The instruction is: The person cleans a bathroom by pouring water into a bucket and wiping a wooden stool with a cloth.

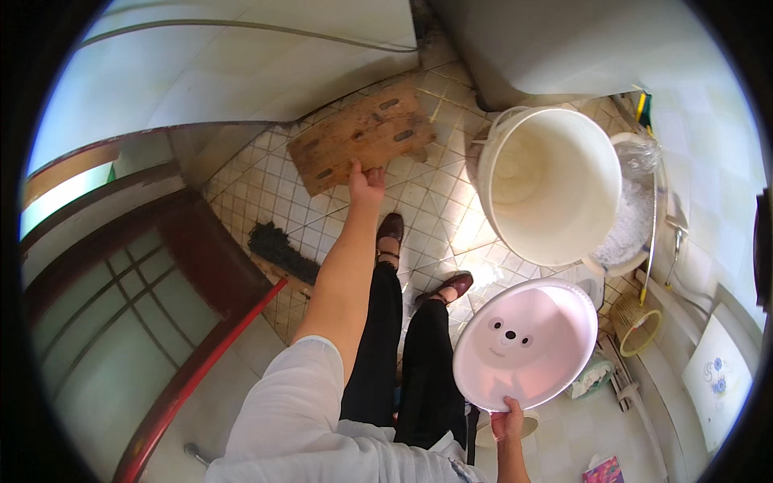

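Observation:
My left hand (pixel 366 184) reaches forward to the near edge of a low wooden stool (pixel 362 136) with slots in its top. The thumb lies over the board, and the fingers curl at its edge, their tips hidden. Low on the right, my right hand (pixel 507 419) grips the rim of a pink plastic basin (pixel 543 356). The basin is tilted, so its inside faces up towards me. A cartoon animal face and small writing mark its bottom. Beyond the basin stands a large white plastic bucket (pixel 552 181) with nothing visible inside.
A dark-bristled broom head (pixel 281 250) lies on the tiled floor (pixel 423 193) at left, near a red-framed door (pixel 205 356). A tub with greyish-white contents (pixel 631 223), a yellowish plastic basket (pixel 634 326) and wall pipes (pixel 643 410) line the right. White appliance-like panels (pixel 253 66) stand ahead.

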`<state>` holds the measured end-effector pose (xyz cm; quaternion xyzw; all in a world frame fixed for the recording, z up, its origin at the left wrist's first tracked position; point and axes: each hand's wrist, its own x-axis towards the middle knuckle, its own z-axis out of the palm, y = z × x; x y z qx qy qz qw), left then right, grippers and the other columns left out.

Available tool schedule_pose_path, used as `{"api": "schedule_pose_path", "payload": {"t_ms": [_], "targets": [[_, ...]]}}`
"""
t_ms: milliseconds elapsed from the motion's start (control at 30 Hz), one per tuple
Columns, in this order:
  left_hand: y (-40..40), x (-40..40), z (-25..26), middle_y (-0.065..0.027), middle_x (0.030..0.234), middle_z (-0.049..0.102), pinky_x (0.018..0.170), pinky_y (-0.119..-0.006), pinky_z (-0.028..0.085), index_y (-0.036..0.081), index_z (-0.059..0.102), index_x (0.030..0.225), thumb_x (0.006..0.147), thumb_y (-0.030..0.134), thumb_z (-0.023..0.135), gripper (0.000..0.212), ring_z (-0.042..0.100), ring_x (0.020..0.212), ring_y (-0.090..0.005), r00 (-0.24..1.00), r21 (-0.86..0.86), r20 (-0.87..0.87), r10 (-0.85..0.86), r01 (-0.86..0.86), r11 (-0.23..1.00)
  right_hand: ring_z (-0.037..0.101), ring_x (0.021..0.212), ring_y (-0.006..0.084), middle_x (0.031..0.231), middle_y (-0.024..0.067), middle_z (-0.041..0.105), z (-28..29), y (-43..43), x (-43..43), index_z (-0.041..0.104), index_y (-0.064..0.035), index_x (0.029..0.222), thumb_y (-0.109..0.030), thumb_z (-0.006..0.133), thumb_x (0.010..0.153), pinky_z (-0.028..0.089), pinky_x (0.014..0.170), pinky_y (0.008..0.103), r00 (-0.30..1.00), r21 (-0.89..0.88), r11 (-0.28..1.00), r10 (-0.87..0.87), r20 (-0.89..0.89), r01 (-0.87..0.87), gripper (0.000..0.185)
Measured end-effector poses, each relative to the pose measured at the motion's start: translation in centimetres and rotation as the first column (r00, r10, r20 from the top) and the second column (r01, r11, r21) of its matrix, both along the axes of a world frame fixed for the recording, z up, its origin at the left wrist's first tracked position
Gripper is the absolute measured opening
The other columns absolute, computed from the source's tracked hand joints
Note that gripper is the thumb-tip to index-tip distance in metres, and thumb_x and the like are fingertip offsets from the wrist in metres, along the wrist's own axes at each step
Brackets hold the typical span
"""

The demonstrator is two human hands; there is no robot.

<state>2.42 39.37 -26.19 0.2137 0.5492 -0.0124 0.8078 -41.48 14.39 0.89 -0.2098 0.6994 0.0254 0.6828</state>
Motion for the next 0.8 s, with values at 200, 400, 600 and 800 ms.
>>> {"api": "schedule_pose_path", "payload": {"t_ms": [200,400,600,800], "targets": [[4.1,0.1,2.9,-0.0045,0.103,0.055,0.085,-0.033,0.044,0.006,0.050,0.107,0.083,0.018,0.058,0.028,0.051,0.099,-0.0193,0.995,-0.085,0.070,-0.075,0.081,0.993,0.052,0.102,0.0275,0.109,0.0137,0.053,3.8,-3.5,-1.9,0.045,0.0032,0.108,-0.006,0.051,0.072,0.043,0.088,0.0426,0.998,-0.092,0.994,-0.062,0.002,0.062,0.038],[7.2,-4.2,13.8,-0.0043,0.119,0.043,0.089,-0.037,0.039,0.008,0.047,0.114,0.075,0.013,0.063,0.042,0.041,0.108,-0.0241,0.980,0.131,-0.070,-0.187,0.195,0.972,0.053,0.099,0.0310,0.109,0.0152,0.051,9.6,-11.6,-10.6,0.041,0.0006,0.113,-0.005,0.049,0.069,0.046,0.083,0.0460,0.998,-0.295,0.955,0.052,0.031,-0.041,0.046],[8.7,-8.6,29.2,-0.0087,0.126,0.039,0.089,-0.041,0.036,0.011,0.028,0.132,0.079,0.008,0.060,0.062,0.040,0.113,-0.0263,0.869,0.454,-0.319,-0.378,0.490,0.744,0.058,0.084,0.0327,0.103,0.0150,0.052,15.7,-18.3,-15.8,0.040,-0.0043,0.117,-0.001,0.046,0.066,0.052,0.064,0.0486,0.809,-0.625,0.649,-0.026,-0.587,-0.434,0.052],[13.7,-15.0,42.2,-0.0071,0.117,0.047,0.082,-0.036,0.041,0.007,0.036,0.127,0.078,0.006,0.059,0.054,0.046,0.107,-0.0217,0.769,0.571,-0.309,-0.559,0.620,0.537,0.057,0.084,0.0326,0.101,0.0136,0.052,18.7,-23.2,-13.1,0.040,-0.0108,0.115,0.000,0.045,0.065,0.051,0.063,0.0516,0.990,-0.431,0.896,-0.137,-0.035,0.109,0.051]]}}
